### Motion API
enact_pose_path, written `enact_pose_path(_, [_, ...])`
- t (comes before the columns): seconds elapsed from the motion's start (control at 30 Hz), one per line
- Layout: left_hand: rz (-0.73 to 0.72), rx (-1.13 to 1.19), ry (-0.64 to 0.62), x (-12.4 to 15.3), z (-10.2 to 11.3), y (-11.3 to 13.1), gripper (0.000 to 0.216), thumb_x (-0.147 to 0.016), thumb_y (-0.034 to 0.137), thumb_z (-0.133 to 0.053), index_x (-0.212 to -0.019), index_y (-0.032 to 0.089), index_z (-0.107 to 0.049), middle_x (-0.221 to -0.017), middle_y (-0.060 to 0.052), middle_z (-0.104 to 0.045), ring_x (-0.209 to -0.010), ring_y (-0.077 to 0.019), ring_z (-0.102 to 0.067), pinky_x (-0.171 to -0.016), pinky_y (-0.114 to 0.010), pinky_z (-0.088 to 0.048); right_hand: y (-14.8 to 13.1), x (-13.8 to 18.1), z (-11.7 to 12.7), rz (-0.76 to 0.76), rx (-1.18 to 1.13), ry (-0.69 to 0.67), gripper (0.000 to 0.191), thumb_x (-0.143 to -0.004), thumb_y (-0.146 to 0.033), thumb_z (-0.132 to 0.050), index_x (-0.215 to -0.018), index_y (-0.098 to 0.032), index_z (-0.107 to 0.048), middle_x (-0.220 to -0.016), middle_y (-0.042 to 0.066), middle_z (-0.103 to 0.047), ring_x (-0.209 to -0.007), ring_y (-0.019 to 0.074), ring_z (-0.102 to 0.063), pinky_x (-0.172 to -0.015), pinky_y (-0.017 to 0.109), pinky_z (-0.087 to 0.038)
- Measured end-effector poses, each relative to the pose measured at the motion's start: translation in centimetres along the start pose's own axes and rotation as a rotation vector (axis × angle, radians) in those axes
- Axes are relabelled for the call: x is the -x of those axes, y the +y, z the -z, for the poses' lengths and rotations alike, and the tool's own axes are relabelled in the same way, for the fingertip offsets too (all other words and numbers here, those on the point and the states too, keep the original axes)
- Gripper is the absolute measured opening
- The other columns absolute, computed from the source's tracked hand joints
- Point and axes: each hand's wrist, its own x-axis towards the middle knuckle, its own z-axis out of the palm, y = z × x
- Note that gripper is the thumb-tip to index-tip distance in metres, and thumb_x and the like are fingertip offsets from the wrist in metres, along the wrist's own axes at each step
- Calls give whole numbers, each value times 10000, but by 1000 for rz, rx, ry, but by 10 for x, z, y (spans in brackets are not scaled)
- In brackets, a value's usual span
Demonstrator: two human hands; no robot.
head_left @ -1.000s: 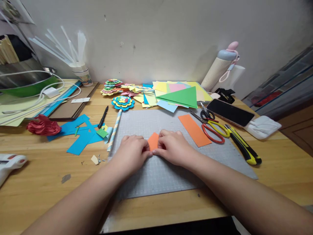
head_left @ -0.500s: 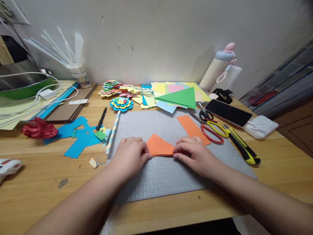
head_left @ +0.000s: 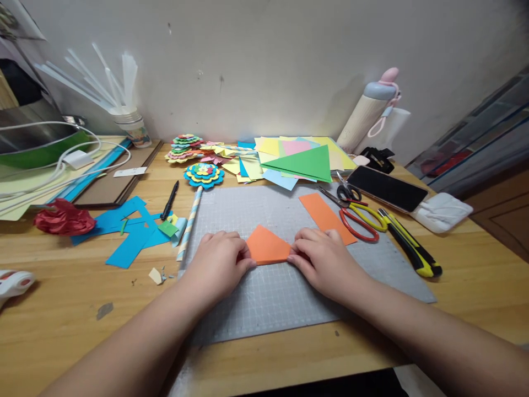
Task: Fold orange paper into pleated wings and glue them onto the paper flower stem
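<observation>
A folded piece of orange paper (head_left: 268, 246) lies on the grey cutting mat (head_left: 264, 309), its peak pointing away from me and its folded edge toward me. My left hand (head_left: 221, 255) pinches its left corner between thumb and fingers. At the right corner, my right hand (head_left: 320, 256) grips the paper the same way. Both corners are hidden under my fingers. Just beyond my right hand rests an orange paper strip (head_left: 322, 215), partly covered by the scissors with red and yellow handles (head_left: 359, 220).
Right of the mat are a yellow-black utility knife (head_left: 409, 242) and a phone (head_left: 386, 188). Blue paper scraps (head_left: 132, 242), a black pen (head_left: 169, 199) and crumpled red paper (head_left: 64, 216) lie left. Behind stand layered paper flowers (head_left: 204, 175), coloured sheets (head_left: 301, 165) and a bottle (head_left: 366, 116).
My right hand has slid slightly left along the folded edge of the orange paper. My left hand keeps its hold on the other corner.
</observation>
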Motion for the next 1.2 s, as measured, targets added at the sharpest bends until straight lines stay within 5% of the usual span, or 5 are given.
enact_pose_path(0.23, [-25,1,15,0,-2,-1,127,-816,316,-595,-769,203,-628,-806,-4,-636,-825,-206,-537,-749,-360,-330,3,-24,14,-66,122,-197,275,-808,-390,-643,-617,-193,-631,-773,11,-622,-767,186,-556,-679,332,-263])
enact_pose_path(0.43, [-393,-157,71,4,-9,9,281,-905,140,-441,-1043,308,-620,-891,7,-629,-887,-188,-520,-778,-364,-293,0,-31,19,-76,155,-284,261,-816,-397,-632,-651,-198,-661,-806,26,-631,-751,192,-554,-680,345,-272])
enact_pose_path(0.97, [-340,-151,96,4,-21,5,286,-931,192,-424,-1060,339,-632,-936,-6,-581,-894,-197,-492,-828,-408,-326,34,6,9,-67,-331,-64,127,-842,-234,-583,-722,-193,-583,-893,2,-581,-885,166,-543,-796,349,-309])
enact_pose_path(1.2, [-319,-153,86,5,-19,8,287,-925,187,-439,-1064,353,-627,-933,0,-573,-897,-200,-491,-818,-401,-337,32,3,3,-153,-241,-25,159,-807,-237,-600,-659,-188,-567,-903,14,-561,-876,185,-535,-760,347,-330])
